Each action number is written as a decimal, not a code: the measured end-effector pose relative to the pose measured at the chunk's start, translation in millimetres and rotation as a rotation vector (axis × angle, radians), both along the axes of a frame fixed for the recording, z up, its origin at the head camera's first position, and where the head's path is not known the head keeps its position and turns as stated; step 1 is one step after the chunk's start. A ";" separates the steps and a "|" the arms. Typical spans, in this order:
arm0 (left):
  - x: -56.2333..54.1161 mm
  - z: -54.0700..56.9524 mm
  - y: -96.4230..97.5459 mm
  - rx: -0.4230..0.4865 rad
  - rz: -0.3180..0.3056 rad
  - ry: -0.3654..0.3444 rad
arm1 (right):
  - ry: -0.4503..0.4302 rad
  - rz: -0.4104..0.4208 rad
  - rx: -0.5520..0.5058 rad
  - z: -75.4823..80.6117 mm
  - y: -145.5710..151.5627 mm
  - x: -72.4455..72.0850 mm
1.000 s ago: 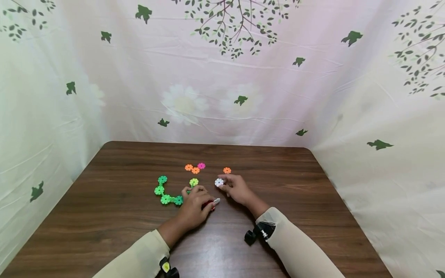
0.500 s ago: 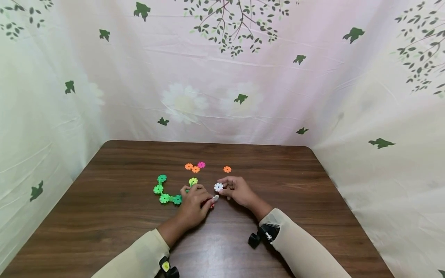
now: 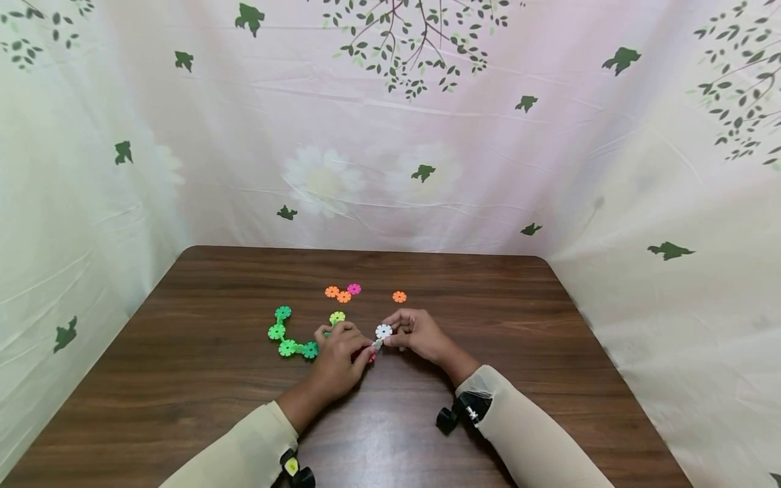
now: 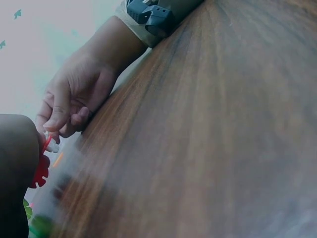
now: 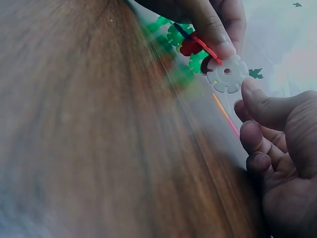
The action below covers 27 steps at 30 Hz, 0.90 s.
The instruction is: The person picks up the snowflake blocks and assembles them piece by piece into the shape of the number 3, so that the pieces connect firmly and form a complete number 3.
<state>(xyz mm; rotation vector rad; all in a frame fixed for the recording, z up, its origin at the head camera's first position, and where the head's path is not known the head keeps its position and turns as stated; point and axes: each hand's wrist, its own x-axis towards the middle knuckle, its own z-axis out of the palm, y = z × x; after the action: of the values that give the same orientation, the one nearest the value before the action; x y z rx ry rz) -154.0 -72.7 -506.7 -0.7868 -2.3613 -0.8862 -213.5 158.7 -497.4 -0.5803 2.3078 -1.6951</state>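
In the head view, a white notched flower disc (image 3: 383,331) is pinched between the thumb and fingers of my right hand (image 3: 421,337). It meets a second white disc (image 3: 377,344), seen nearly edge-on, at my left fingertips. My left hand (image 3: 340,356) grips the end of a joined chain, where red discs (image 5: 205,48) and a dark blue disc (image 5: 182,30) show in the right wrist view. Green discs (image 3: 288,348) of the chain curve out to the left on the table; a yellow-green disc (image 3: 337,316) shows beyond my left knuckles. My palm hides the middle links.
Further back on the brown wooden table (image 3: 525,305) lie two orange discs (image 3: 344,297) touching a pink disc (image 3: 354,289). A single orange disc (image 3: 399,297) lies to their right. A patterned cloth (image 3: 366,224) hangs behind and along both sides.
My right hand has brought its white disc down toward me until it meets the white disc at my left fingertips. The left hand has tilted that disc up slightly; the green chain shifted a little.
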 end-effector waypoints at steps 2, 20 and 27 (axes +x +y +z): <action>-0.3 0.1 0.1 0.001 0.002 0.001 | -0.005 0.005 -0.014 -0.3 0.5 0.0; -1.6 -1.7 -0.2 0.031 -0.008 0.032 | 0.009 0.022 0.010 -0.5 0.7 2.4; -0.5 -0.7 1.8 0.100 0.020 0.015 | 0.046 -0.010 0.015 -0.2 -3.5 5.1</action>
<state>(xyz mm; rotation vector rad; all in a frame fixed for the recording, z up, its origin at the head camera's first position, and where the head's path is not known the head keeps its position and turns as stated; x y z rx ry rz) -154.5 -70.9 -507.5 -0.7265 -2.2889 -0.9787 -208.4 155.2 -497.6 -0.6113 2.3567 -1.6849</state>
